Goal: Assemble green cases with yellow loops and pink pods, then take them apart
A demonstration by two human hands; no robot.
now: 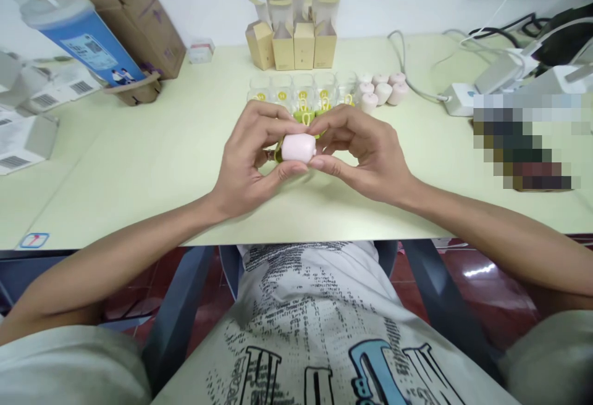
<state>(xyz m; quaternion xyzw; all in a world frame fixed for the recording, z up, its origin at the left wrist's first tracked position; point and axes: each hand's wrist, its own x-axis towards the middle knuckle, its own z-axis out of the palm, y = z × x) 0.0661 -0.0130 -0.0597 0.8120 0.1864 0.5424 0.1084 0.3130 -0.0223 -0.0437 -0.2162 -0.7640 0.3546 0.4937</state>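
Both my hands meet over the middle of the pale green table [139, 164]. My left hand [248, 158] and my right hand [365, 152] pinch a small pink oval case [299, 147] between thumbs and fingertips. A green piece with a yellow ring [306, 118] shows just behind the case, partly hidden by my fingers. Beyond my hands stands a row of clear plastic boxes [296, 88] with yellow-green items inside.
Several more pink cases [382, 89] lie right of the clear boxes. Open beige cartons [294, 37] stand at the back. Cardboard boxes [139, 16] and a blue-labelled tube [83, 37] are at the far left; cables and a white power adapter [458, 99] at the right.
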